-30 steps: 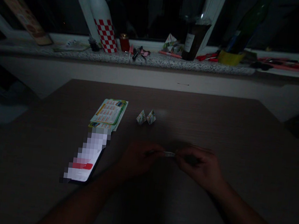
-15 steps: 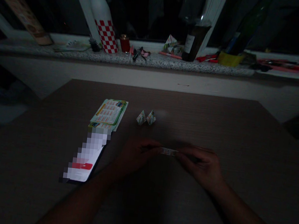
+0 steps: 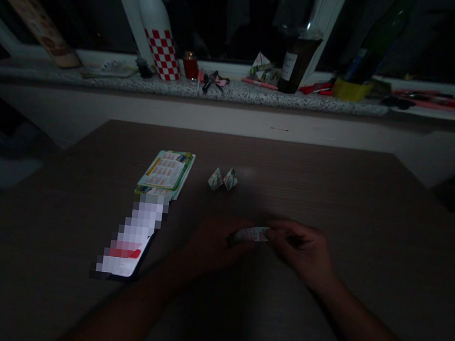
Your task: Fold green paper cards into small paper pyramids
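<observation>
A small folded strip of printed paper (image 3: 253,233) is held between my two hands, low over the dark table (image 3: 331,193). My left hand (image 3: 219,243) grips its left end, thumb below and fingers above. At the other end, the thumb and fingertips of my right hand (image 3: 300,250) pinch the paper. Beyond my hands stand two small folded paper pieces with pointed tops, a left one (image 3: 215,179) and a right one (image 3: 230,179). Dim light hides the finer folds of the strip.
Left of my hands lies a phone (image 3: 131,258) with a lit, partly blurred screen. A stack of printed cards (image 3: 166,169) touches its far end. Along the granite windowsill (image 3: 236,92) stand a checkered bottle (image 3: 162,53), a plastic cup (image 3: 297,63) and a green bottle (image 3: 380,40).
The paper strip has turned, so more of its printed face shows and its right end sits slightly higher. My left hand has moved right and closed further around it.
</observation>
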A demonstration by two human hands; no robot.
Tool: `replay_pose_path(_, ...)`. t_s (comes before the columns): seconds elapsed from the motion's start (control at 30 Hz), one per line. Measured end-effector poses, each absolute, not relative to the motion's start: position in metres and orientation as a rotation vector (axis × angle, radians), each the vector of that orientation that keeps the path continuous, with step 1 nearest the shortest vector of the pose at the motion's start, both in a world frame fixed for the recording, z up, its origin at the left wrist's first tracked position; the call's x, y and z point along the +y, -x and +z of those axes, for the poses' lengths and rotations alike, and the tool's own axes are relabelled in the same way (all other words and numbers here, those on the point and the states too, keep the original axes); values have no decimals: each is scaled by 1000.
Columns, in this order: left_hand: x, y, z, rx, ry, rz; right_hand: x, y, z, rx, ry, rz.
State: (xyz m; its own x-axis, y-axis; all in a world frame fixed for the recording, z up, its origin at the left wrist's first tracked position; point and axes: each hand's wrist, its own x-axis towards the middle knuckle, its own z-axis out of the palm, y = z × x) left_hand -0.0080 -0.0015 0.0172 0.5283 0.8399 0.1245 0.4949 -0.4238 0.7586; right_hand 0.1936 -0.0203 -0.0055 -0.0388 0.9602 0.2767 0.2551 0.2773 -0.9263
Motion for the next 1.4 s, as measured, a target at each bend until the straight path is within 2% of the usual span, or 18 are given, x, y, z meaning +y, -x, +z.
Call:
replay_pose_path(0.13, -3, 4, 15, 1075, -1961, 624, -21, -188, -10, -1388, 1102, 1098)
replay_pose_path(0.33, -6, 1, 11, 988, -1871, 623, -20, -186, -12, -1407, 1056, 1133)
replay_pose_path(0.6, -8, -4, 10, 1008, -1914, 588, -22, -183, -19, -1606, 1191, 824)
replay_pose_path(1.0, -11, -12, 5, 1399, -2180, 559, -25, -172, -9, -1976, 1241, 475)
replay_pose_path(1.4, -9, -16, 5, 1476, -1873, 583, -24, -171, -4, -1814, 1395, 676)
